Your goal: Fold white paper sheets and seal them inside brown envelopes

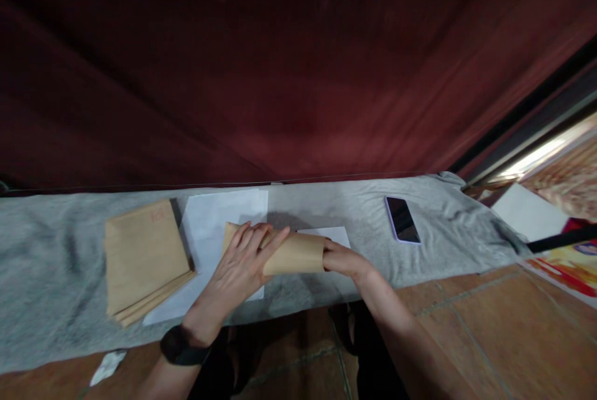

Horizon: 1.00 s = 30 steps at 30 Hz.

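Note:
A brown paper envelope (293,253) is held just above the grey cloth (56,263), bulging open at its right end. My left hand (242,269), with a black watch on the wrist, lies over the envelope's left part with fingers wrapped across it. The fingers of my right hand (342,260) are tucked into the envelope's right opening and hidden there. A white sheet (326,235) shows behind the envelope's right end.
A stack of brown envelopes (142,260) lies at the left on the cloth, beside white paper sheets (219,216). A dark phone (402,219) rests at the right. Dark red curtain hangs behind. Tiled floor and colourful papers (569,263) sit at the right.

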### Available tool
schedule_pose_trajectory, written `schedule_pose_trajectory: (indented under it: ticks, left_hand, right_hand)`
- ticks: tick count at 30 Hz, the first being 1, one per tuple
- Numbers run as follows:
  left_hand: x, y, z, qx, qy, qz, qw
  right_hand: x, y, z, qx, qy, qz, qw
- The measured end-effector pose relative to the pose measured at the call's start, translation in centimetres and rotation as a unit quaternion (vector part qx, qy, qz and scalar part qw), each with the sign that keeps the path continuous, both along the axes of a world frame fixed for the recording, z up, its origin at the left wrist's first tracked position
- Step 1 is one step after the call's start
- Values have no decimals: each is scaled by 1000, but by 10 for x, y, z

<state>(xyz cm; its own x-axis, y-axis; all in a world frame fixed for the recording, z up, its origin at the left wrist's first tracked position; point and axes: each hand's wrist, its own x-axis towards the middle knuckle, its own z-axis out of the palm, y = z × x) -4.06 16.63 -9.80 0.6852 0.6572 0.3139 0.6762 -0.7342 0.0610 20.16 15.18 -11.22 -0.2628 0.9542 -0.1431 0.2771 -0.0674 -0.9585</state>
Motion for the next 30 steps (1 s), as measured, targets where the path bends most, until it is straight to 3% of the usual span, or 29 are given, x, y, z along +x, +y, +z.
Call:
schedule_pose_trajectory:
  ticks: [3,6,10,15,18,22,30]
  left_hand:
    - [-5,3,1,-3,12,15,1000]
    - [-11,6,1,-11,23,32,999]
    - [-20,8,-1,-29,31,67,997]
    - [-27,12,-8,-69,34,105,991]
    - [-28,15,-14,-113,37,125,985]
    - [-25,18,-20,-157,35,122,979]
    - [-18,21,-26,-168,22,98,981]
  right_hand:
    - [7,4,-3,-40,16,61,997]
    - [5,11,-9,-13,31,72,997]
    - [0,17,-14,39,45,53,997]
    - [-6,13,-13,13,41,-26,999]
    - [-10,10,-15,25,41,-27,998]
    - [-13,10,-25,61,-14,-5,998]
    - [-20,14,-33,110,-42,-56,991]
